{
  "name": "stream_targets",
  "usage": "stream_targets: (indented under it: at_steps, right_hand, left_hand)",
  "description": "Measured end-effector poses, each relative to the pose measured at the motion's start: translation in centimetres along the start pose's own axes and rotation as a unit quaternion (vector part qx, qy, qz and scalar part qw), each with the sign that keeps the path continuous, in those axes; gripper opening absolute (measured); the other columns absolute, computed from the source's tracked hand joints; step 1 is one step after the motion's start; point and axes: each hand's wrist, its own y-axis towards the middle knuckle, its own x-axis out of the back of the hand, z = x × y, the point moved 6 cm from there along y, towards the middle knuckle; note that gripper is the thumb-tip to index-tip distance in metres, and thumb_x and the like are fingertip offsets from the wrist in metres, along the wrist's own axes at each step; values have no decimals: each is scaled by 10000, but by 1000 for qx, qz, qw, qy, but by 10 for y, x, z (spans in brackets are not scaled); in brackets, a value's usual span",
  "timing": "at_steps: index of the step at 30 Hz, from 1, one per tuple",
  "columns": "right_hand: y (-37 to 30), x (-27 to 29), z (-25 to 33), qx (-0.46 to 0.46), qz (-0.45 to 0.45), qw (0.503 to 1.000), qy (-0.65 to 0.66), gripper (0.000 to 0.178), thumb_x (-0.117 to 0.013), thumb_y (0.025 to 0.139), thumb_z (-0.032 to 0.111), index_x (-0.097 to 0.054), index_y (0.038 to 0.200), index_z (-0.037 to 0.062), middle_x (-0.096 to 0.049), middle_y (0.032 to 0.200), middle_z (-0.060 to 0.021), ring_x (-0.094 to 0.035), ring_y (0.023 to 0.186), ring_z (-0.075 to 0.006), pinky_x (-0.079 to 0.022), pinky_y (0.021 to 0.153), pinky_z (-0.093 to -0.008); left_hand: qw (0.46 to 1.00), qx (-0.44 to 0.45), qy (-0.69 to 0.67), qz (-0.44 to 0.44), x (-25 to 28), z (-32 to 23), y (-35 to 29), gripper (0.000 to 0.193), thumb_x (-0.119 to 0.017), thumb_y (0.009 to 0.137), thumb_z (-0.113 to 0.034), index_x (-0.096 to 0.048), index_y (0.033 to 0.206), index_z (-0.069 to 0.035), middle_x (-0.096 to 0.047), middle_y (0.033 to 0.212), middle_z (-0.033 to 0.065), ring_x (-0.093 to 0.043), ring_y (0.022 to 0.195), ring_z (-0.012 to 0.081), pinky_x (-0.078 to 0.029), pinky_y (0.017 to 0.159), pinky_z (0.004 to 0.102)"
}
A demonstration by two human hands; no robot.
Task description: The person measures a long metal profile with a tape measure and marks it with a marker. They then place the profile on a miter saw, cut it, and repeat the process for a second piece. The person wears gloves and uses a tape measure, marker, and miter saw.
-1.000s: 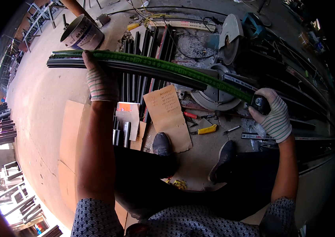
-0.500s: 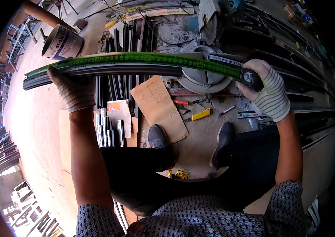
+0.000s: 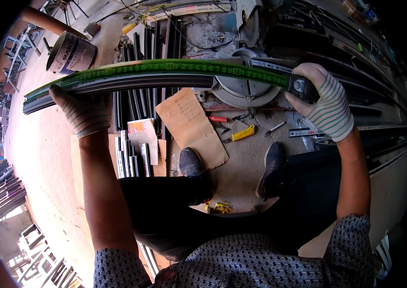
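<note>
A green tape measure blade stretches across the view, laid along a dark metal profile. My left hand, in a white striped work glove, is closed around the profile near its left end, its thumb up by the blade. The tape measure's dark case sits in my gloved right hand, the fingers wrapped round it. Behind the profile's right end stands a mitre saw with a round metal base. The fingers under the profile are hidden.
A written-on cardboard sheet lies by my feet. Beside it are a yellow utility knife, a red-handled tool and a marker. Dark profiles lie at left of centre, cut pieces nearer. A bucket stands far left.
The profile and both hands have shifted slightly to the left in view, and the profile's left end sits a little lower. Both grips stay the same.
</note>
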Motion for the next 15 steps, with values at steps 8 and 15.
stream_targets:
  at_steps: [8,15]
  right_hand:
    - [0,1,1,18,-8,1000,-1,512,-883,751,164,-651,1200,76,-686,1164,-124,-699,1058,-285,-593,918,-365]
    - [-2,1,0,16,-7,1000,-4,512,-886,749,174,-655,1195,75,-686,1168,-125,-698,1067,-286,-591,931,-367]
  left_hand:
    - [1000,-26,-14,-10,7,-3,10,662,-535,968,-677,-593,1207,-63,-650,1187,111,-635,1106,283,-538,1013,476]
    - [999,-31,-11,-13,10,-3,14,661,-526,960,-698,-625,1173,-80,-676,1161,102,-652,1085,292,-532,1018,502]
